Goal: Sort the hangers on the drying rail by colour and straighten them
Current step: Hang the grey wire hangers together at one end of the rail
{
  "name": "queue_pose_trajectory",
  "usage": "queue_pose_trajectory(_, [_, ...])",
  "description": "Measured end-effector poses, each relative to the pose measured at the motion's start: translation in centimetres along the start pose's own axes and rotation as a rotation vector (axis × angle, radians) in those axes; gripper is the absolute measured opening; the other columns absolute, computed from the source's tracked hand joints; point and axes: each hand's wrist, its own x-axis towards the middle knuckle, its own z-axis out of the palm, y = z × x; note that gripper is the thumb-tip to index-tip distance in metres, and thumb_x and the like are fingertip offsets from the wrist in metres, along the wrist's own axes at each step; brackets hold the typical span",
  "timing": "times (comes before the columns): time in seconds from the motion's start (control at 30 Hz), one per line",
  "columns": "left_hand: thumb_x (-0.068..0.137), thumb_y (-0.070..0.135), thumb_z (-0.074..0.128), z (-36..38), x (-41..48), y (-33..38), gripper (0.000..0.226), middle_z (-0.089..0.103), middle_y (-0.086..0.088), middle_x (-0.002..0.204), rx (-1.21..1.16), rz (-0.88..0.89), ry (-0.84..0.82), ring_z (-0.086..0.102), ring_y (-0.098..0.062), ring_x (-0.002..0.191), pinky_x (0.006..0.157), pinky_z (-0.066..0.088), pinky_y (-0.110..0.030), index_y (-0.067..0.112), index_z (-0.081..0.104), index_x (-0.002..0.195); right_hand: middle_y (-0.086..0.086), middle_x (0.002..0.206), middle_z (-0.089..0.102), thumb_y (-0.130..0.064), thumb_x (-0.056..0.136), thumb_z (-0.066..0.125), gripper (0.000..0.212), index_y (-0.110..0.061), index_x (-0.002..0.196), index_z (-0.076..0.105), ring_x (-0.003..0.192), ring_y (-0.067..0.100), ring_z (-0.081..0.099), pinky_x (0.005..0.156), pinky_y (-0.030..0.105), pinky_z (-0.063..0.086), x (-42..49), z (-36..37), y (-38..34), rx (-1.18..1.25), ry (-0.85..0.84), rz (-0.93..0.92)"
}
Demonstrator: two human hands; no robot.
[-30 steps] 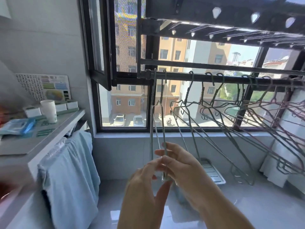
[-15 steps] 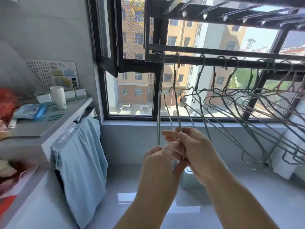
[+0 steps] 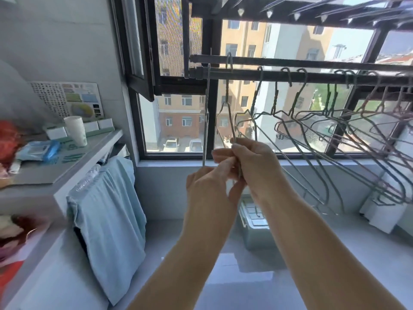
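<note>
A dark drying rail (image 3: pixel 312 77) runs across the window. Two green wire hangers hang edge-on at its left end: the leftmost hanger (image 3: pixel 205 121) and the second hanger (image 3: pixel 229 110). My left hand (image 3: pixel 210 182) and my right hand (image 3: pixel 254 166) meet at their lower ends; the right hand is closed around the second hanger's bottom, and the left hand's fingertips pinch there too. Several more green hangers (image 3: pixel 301 139) hang tilted to the right, and pink hangers (image 3: pixel 384 113) crowd the far right of the rail.
A shelf (image 3: pixel 67 168) at left holds a paper cup (image 3: pixel 76 130), packets and boxes. A light blue cloth (image 3: pixel 109 211) hangs below it. A grey-green bin (image 3: pixel 254 229) stands on the floor under the hangers. An open window sash (image 3: pixel 138 52) juts inward at upper left.
The view has tilted down and my hands have risen with the two left hangers, staying together on their lower ends. The other hangers still hang tilted.
</note>
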Motion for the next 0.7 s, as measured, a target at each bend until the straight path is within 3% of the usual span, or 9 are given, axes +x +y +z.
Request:
queue_pose_trajectory(0.1, [0.076,0.023,0.07,0.1,0.5,-1.1,0.038,0.07,0.01,0.097,0.059,-0.009,-0.031,0.059,-0.011,0.096,0.097,0.039,-0.034,0.023,0.06,0.113,0.006,0.077,0.07,-0.008,0.097,0.039,0.03,-0.004,0.125,0.047,0.058,0.011,0.067,0.046,0.021,0.053,0.9,0.8,0.3,-0.019,0.023,-0.003])
queue_pose_trajectory(0.2, [0.073,0.02,0.073,0.1,0.9,-2.8,0.038,0.07,0.009,0.098,0.073,0.01,-0.062,0.061,-0.013,0.095,0.096,0.04,-0.041,0.023,0.061,0.109,0.005,0.075,0.07,-0.008,0.097,0.037,0.032,-0.003,0.127,0.043,0.058,0.01,0.067,0.046,0.022,0.053,1.7,1.5,0.7,-0.031,0.039,-0.006])
queue_pose_trajectory(0.3, [0.074,0.02,0.072,-0.2,1.4,-3.5,0.047,0.068,0.005,0.108,0.083,0.023,-0.095,0.058,-0.017,0.104,0.101,0.036,-0.042,0.023,0.057,0.119,0.005,0.068,0.068,-0.005,0.096,0.037,0.021,0.001,0.103,0.056,0.05,0.009,0.063,0.044,0.022,0.052,3.2,2.2,0.2,-0.04,0.068,-0.01])
queue_pose_trajectory(0.4, [0.077,0.022,0.07,-0.8,1.5,-3.6,0.054,0.063,0.002,0.118,0.143,0.037,-0.15,0.049,-0.018,0.116,0.107,0.025,-0.047,0.027,0.05,0.127,0.011,0.07,0.067,0.0,0.093,0.038,0.028,0.0,0.07,0.053,0.058,0.016,0.063,0.069,0.029,0.056,4.5,2.3,0.0,0.074,0.111,0.049])
queue_pose_trajectory(0.47, [0.078,0.023,0.068,-1.2,1.0,-3.7,0.053,0.06,0.003,0.123,0.161,0.038,-0.181,0.045,-0.019,0.122,0.111,0.019,-0.047,0.027,0.05,0.127,0.012,0.072,0.067,0.0,0.092,0.04,0.028,-0.001,0.066,0.051,0.067,0.02,0.064,0.084,0.034,0.053,4.6,1.9,1.0,0.087,0.131,0.1])
queue_pose_trajectory(0.53, [0.079,0.022,0.067,-1.5,0.4,-4.1,0.048,0.058,0.004,0.125,0.16,0.036,-0.195,0.039,-0.018,0.127,0.113,0.012,-0.043,0.025,0.052,0.125,0.01,0.069,0.067,-0.003,0.092,0.042,0.029,-0.002,0.066,0.054,0.075,0.024,0.066,0.088,0.038,0.051,3.9,1.6,3.1,0.001,0.143,0.143])
queue_pose_trajectory(0.63, [0.076,0.022,0.07,-1.5,-0.4,-5.0,0.048,0.058,0.006,0.125,0.215,0.062,-0.241,0.034,-0.018,0.131,0.112,0.006,-0.038,0.024,0.055,0.122,0.007,0.062,0.065,-0.003,0.093,0.038,0.032,-0.002,0.069,0.059,0.063,0.016,0.064,0.07,0.029,0.055,1.6,0.9,6.3,-0.063,0.145,0.178])
queue_pose_trajectory(0.7, [0.074,0.022,0.072,-1.5,-1.0,-5.7,0.051,0.056,0.007,0.127,0.242,0.098,-0.268,0.034,-0.019,0.131,0.113,0.01,-0.043,0.024,0.055,0.122,0.009,0.067,0.064,0.0,0.093,0.034,0.031,-0.002,0.072,0.057,0.054,0.01,0.063,0.053,0.02,0.053,-0.1,0.4,7.8,-0.057,0.125,0.197])
